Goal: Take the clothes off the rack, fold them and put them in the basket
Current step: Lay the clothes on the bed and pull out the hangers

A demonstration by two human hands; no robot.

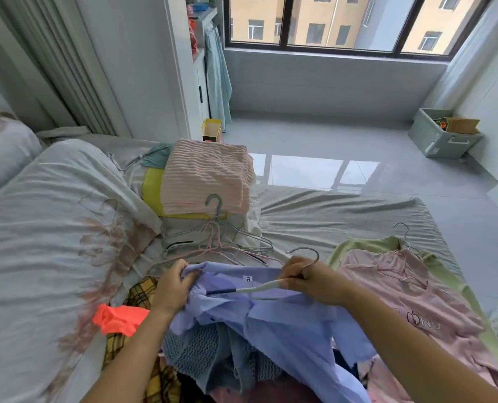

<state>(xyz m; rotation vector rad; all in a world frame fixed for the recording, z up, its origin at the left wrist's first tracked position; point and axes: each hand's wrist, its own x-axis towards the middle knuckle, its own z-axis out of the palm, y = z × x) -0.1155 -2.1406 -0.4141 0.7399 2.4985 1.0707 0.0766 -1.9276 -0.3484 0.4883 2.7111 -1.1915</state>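
A light blue shirt (288, 318) lies over a heap of clothes on the bed in front of me. My left hand (173, 286) grips its collar at the left. My right hand (308, 279) holds a hanger (259, 287) by the neck; its metal hook curves up above my fingers and its arm is partly inside the shirt's neck opening. A pink hoodie (410, 298) on another hanger lies to the right over a light green garment (358, 245). A folded pink ribbed knit (207, 175) sits on a stack at the bed's far side.
Several bare hangers (215, 242) lie tangled between the stack and my hands. A neon orange cloth (120, 317) and a yellow plaid garment (143, 289) lie to the left. A duvet (53, 228) covers the left. A grey storage box (442, 135) stands on the floor by the window.
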